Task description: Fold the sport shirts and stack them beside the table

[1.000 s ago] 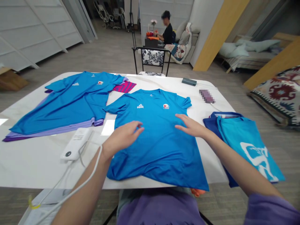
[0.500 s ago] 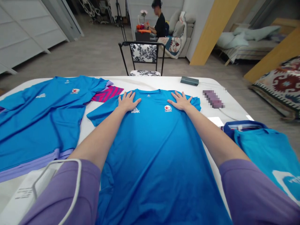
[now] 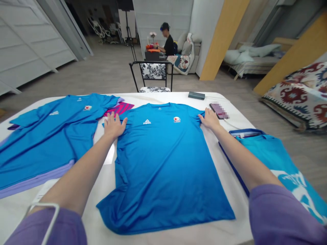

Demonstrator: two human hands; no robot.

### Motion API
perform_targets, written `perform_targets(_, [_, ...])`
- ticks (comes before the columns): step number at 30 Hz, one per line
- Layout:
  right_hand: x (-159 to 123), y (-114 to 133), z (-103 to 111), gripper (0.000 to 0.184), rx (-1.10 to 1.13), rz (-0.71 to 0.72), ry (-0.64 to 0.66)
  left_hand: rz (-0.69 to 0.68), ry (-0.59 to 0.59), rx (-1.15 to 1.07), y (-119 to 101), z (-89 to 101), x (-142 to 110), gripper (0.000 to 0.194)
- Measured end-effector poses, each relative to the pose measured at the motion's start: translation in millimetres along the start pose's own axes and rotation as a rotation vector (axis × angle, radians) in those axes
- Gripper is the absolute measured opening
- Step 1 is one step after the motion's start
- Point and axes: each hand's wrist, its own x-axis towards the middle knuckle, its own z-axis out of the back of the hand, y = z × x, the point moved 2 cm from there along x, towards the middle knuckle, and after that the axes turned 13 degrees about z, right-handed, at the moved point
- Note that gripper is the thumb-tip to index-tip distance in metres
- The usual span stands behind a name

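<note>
A blue T-shirt (image 3: 163, 160) lies front up on the white table (image 3: 204, 234), its collar at the far side. Its left side and lower left corner are rumpled and partly turned in. My left hand (image 3: 114, 126) rests on the left sleeve, fingers spread. Over at the right sleeve, my right hand (image 3: 209, 118) lies with its fingers extended across the cuff. Neither hand appears to grip the cloth. White and red prints show on the chest.
Left, another blue T-shirt (image 3: 63, 136) lies over lilac and pink garments. Folded blue clothes (image 3: 270, 153) lie right. A phone (image 3: 218, 111) and a dark power bank (image 3: 196, 95) sit at the far right. Behind the table are a chair (image 3: 153, 72) and a seated person (image 3: 168, 42).
My hands have slid outward from the shirt's chest and shoulders to its two sleeves. The camera view has tilted up and shows the shirt's bottom hem.
</note>
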Motion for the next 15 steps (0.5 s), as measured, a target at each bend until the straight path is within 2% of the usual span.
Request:
perform_targets(3, [-66.5,44.2,11.2,0.099,-0.016,0.211,0.034,-0.101,-0.013,-0.039,-8.4,6.9,-63.0,0.089])
perform_targets(6, [-166.2,90.8,14.2,0.098,0.026,0.437,0.141,-0.344,0.075,-0.06,-13.2,-1.3,-151.5,0.082])
perform_targets(9, [-271.0,112.4,14.9,0.096,0.061,0.521,0.219,-0.529,0.18,-0.041,3.8,-13.3,-242.5,0.083])
perform_targets(10, [-301.1,113.0,15.0,0.095,0.063,0.519,0.23,-0.528,0.206,-0.021,14.8,-16.4,-268.7,0.085])
perform_targets(12, [-350.3,107.1,15.8,0.095,0.056,0.48,0.225,-0.438,0.202,0.032,41.7,-19.2,-312.6,0.086])
perform_targets(15, [-400.4,92.8,19.6,0.098,0.032,0.399,0.186,-0.297,0.118,0.089,83.5,-15.8,-362.6,0.086])
